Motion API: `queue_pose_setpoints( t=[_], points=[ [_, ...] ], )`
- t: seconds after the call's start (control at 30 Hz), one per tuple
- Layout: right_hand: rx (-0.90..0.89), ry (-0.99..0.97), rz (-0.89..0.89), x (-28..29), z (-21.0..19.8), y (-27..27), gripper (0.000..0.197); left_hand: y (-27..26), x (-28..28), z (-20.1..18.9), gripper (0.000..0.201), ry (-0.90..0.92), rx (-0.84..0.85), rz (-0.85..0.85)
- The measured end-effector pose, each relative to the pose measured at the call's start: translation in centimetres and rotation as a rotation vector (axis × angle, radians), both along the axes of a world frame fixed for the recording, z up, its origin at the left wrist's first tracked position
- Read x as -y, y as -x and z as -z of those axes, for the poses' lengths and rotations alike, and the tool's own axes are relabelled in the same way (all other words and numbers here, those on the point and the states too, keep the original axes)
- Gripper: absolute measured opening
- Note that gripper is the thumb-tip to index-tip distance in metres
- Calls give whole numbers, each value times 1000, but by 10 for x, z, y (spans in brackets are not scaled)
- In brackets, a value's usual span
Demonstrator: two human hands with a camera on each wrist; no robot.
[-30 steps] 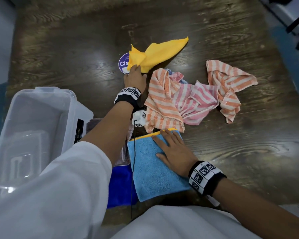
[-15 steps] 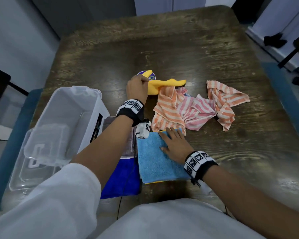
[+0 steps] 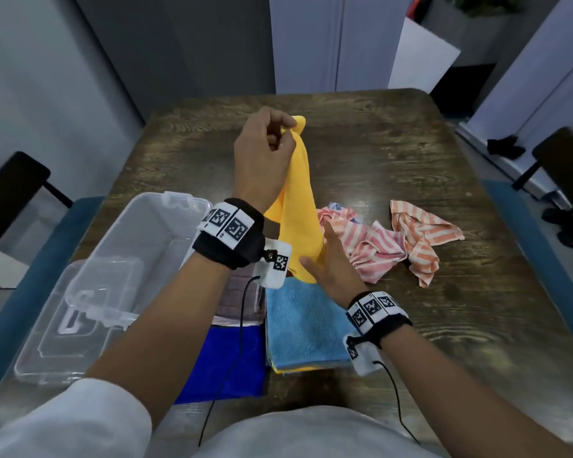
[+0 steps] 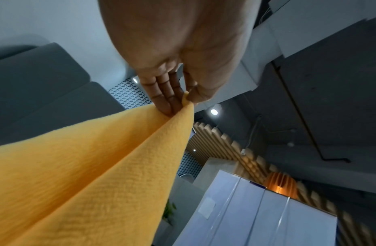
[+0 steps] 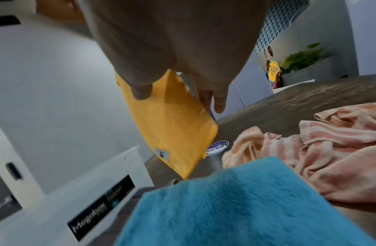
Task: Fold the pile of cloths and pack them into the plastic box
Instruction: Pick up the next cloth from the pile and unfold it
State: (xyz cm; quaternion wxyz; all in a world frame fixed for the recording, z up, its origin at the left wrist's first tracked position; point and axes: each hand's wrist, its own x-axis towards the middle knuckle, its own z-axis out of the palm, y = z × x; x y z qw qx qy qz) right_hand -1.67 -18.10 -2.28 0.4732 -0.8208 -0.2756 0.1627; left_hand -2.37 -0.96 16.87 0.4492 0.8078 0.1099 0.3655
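My left hand is raised above the table and pinches a corner of the yellow cloth, which hangs down from it; the pinch shows in the left wrist view on the yellow cloth. My right hand is open, its straight fingers against the cloth's lower part. A folded light blue cloth tops a small stack near the table's front. Crumpled pink and orange striped cloths lie to the right. The clear plastic box stands at the left.
The box's clear lid leans under the box at the front left. A folded dark blue cloth and a greyish folded cloth lie between box and stack. A round purple sticker is on the wooden table.
My left hand lifted the yellow cloth off the table high into the air. My right hand left the light blue cloth and moved up to the hanging yellow cloth.
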Motion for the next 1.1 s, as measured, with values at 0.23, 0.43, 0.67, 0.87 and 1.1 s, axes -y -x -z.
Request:
queue_pose_setpoints(
  t=[0.23, 0.43, 0.67, 0.87, 1.1],
  points=[
    [21, -96, 63, -17, -33, 11, 31, 23, 15, -25, 25, 56, 113, 58],
    [-147, -277, 221, 0, -34, 8, 19, 33, -12, 3, 25, 108, 15, -33],
    [-269, -86, 162, 21, -19, 14, 21, 44, -23, 70, 5, 116, -206, -118],
    [-527, -187, 271, 20, -25, 20, 24, 51, -32, 124, 25, -16, -635, -20],
    [-710, -404, 406, 12, -45, 8, 24, 62, 6, 126, 28, -8, -666, 535]
  ],
)
